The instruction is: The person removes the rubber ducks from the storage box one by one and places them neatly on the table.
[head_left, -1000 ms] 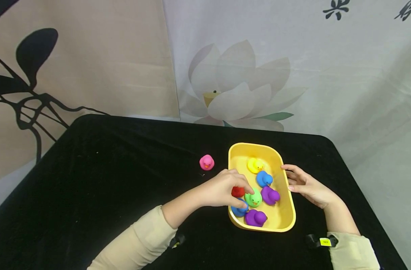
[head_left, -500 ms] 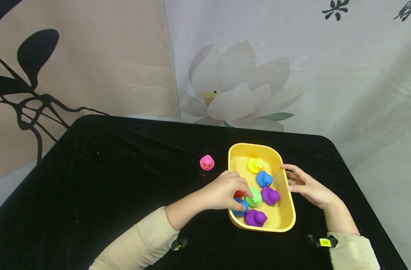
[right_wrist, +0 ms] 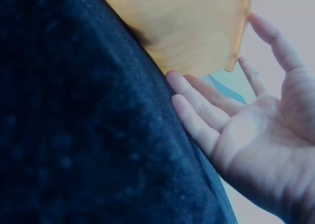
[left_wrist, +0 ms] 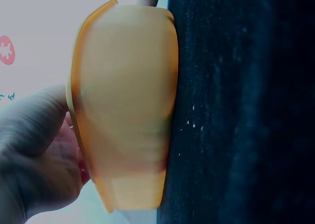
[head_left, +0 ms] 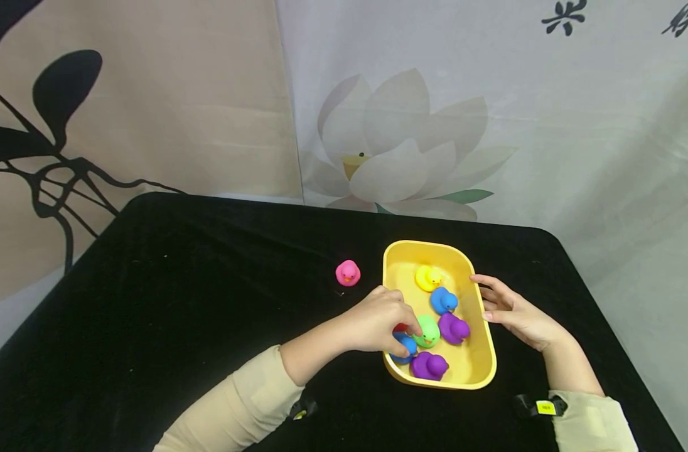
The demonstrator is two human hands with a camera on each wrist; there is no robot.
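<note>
head view: one yellow tray (head_left: 473, 364), stood on a black cloth (head_left: 208, 282), right of centre. contents, seven toy ducks: yellow duck (head_left: 427, 278) toward the far end; far blue duck (head_left: 443, 301), just nearer; right purple duck (head_left: 454, 328); green duck (head_left: 427, 331), left of it; red duck (head_left: 400, 328), mostly hidden by fingers; near blue duck (head_left: 405, 349), by the thumb; near purple duck (head_left: 429, 365), toward the near end. one pink duck (head_left: 348, 273), lay outside, left of the tray. left hand (head_left: 378, 320), reached over the left rim, fingers bent among the red, green and near blue ducks; whether it pinched one could not be told. right hand (head_left: 515, 314), at the right wall, fingers loosely spread.

left wrist view: the tray's outer wall on the cloth; the left hand went over its rim, fingertips hidden.

right wrist view: the right hand, palm showing, fingers extended and apart, some tips at the tray.
</note>
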